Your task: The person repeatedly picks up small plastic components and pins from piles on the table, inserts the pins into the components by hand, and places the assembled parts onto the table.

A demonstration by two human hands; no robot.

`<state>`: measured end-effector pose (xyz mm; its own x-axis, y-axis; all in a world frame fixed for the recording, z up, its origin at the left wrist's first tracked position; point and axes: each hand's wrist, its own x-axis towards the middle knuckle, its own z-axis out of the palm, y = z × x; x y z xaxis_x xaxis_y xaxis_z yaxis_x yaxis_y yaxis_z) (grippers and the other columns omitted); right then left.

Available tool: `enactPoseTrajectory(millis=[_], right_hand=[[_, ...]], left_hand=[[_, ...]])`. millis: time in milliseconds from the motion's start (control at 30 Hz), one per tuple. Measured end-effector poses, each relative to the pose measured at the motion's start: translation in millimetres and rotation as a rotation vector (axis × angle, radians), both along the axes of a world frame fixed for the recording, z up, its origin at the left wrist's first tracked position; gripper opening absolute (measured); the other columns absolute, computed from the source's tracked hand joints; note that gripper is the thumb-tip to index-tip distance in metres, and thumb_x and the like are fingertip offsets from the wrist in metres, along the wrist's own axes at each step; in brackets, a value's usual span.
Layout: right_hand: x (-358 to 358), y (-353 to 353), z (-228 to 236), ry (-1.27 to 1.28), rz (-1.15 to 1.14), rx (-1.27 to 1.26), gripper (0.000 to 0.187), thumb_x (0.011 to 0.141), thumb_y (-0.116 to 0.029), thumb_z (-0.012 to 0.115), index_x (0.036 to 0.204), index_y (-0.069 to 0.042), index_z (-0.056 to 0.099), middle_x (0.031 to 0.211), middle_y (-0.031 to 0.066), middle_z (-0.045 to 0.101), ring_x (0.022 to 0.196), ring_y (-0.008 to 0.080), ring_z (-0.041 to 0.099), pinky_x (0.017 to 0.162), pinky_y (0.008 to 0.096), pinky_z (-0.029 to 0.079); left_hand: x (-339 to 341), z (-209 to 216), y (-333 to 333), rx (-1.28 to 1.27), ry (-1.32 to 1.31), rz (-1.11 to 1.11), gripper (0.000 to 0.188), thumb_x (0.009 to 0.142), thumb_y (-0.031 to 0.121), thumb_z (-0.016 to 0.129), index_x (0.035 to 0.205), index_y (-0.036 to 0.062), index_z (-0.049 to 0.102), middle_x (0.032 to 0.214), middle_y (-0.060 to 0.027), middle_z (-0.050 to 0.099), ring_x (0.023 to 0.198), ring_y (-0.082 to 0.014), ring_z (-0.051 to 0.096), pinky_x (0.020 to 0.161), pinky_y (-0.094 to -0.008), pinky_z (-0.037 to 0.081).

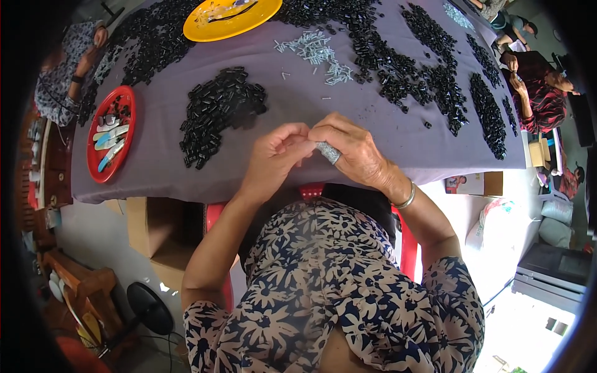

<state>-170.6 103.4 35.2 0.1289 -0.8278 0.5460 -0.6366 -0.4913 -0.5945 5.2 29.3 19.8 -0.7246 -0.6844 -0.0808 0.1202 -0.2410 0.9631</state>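
Close to the table's near edge, my left hand (278,152) and my right hand (356,148) meet fingertip to fingertip. Both are closed in a pinch, and whatever small thing they hold is hidden by the fingers. A grey, glittery wrap (328,152) covers one finger of the right hand. To the left of my hands lies a heap of small, shiny black tube-shaped pieces (214,115). Beyond my hands is a scattered pile of small pale, clear-looking pins (314,48), with a few loose ones nearer to me.
A red oval tray (129,99) with blue-and-white handled tools stands at the left. A yellow plate (267,18) is at the far side. More black pieces (429,87) spread over the grey tablecloth (385,146). Other people sit at the left (59,99) and right (541,93).
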Motion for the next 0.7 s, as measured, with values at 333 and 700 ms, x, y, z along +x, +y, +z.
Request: enactPoseTrajectory(millis=[333, 700], right_hand=[[8, -6, -9, -0.312, -0.084, 0.105, 0.02, 0.082, 0.006, 0.065, 0.1, -0.004, 0.065, 0.089, 0.008, 0.068, 0.084, 0.0245, 0.066, 0.074, 0.0323, 0.052], [-73, -59, -2, 0.158, -0.145, 0.275, 0.016, 0.08, 0.002, 0.068, 0.095, 0.0, 0.064, 0.08, 0.0089, 0.063, 0.075, 0.0195, 0.063, 0.068, 0.0312, 0.051]], left_hand=[[2, -9, -6, -0.039, 0.045, 0.096, 0.017, 0.088, 0.009, 0.069, 0.103, 0.0027, 0.067, 0.087, -0.0003, 0.064, 0.074, -0.0059, 0.055, 0.061, -0.0221, 0.045], [10, -5, -15, -0.722, -0.179, 0.248, 0.013, 0.084, 0.001, 0.065, 0.097, 0.002, 0.065, 0.081, -0.0077, 0.061, 0.068, -0.0174, 0.058, 0.063, -0.0288, 0.045]])
